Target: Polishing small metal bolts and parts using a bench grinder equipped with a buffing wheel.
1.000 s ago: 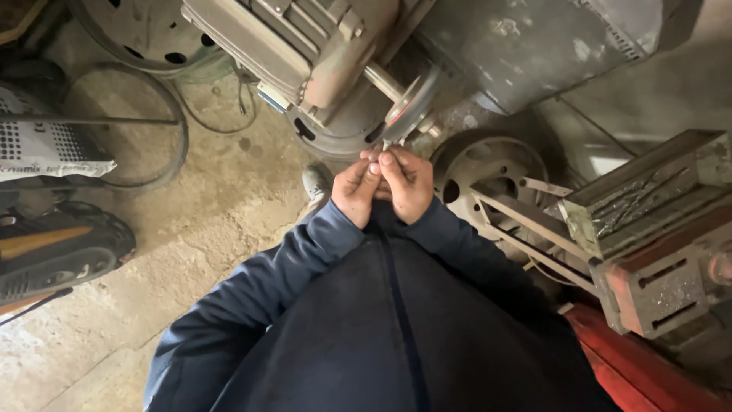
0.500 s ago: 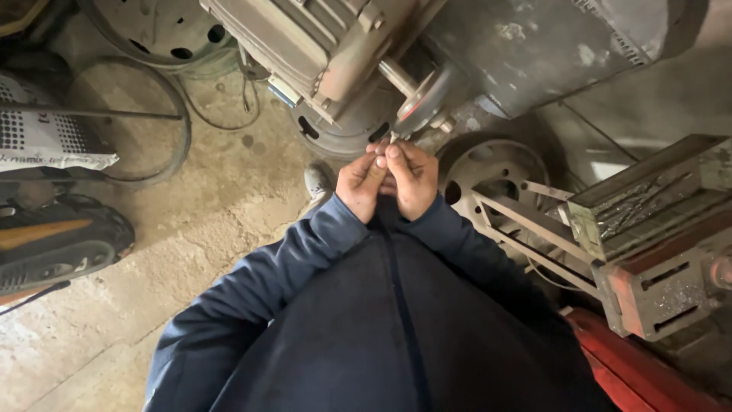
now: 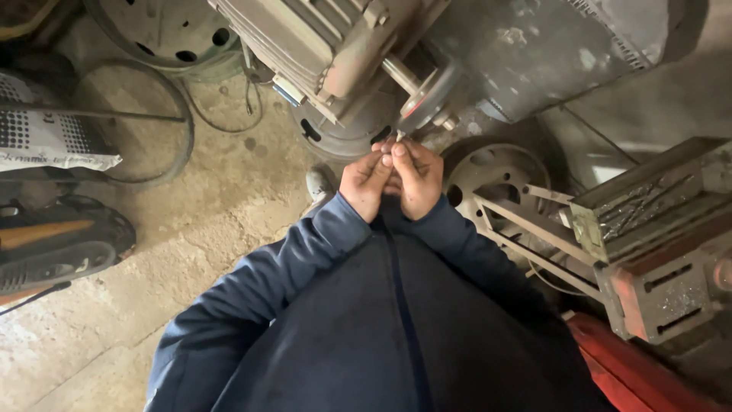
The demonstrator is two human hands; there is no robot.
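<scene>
Left hand (image 3: 364, 183): fingertips pinched together, meeting the right's; what they grip cannot be told.
Right hand (image 3: 415, 177): fingertips likewise closed, equally near.
Small pale sliver (image 3: 398, 136): pokes upward from the fingertips, just below the grey metal motor pulley (image 3: 427, 98).

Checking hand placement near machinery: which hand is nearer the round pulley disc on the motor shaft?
The right hand, slightly. It sits just below the pulley disc, almost under it. The left hand presses against the right one, further to the disc's left and below.
</scene>
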